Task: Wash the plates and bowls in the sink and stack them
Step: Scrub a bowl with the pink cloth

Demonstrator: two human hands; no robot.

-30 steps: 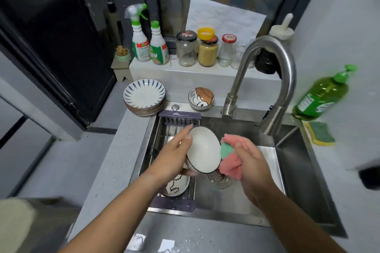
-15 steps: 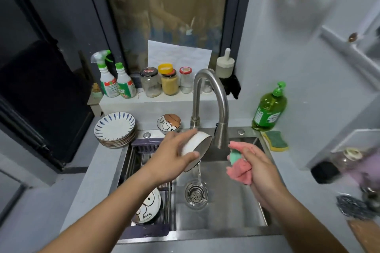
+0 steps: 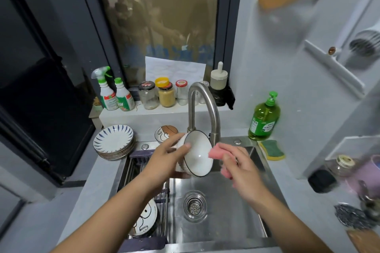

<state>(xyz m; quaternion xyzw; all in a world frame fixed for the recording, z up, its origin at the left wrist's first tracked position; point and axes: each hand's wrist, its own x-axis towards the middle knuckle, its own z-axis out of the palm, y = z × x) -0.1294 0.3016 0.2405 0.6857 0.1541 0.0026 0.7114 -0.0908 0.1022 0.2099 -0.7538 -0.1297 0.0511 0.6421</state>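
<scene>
Gripping the white bowl (image 3: 198,156) by rim and outer wall, the left grip (image 3: 164,162) holds it on edge below the faucet (image 3: 205,104), above the sink (image 3: 226,222). Just right of it, the right grip (image 3: 242,168) clutches a pink sponge (image 3: 214,153) at the bowl's rim. Beyond and left of the left grip, the stacked plates (image 3: 114,141) sit on the desk
</scene>
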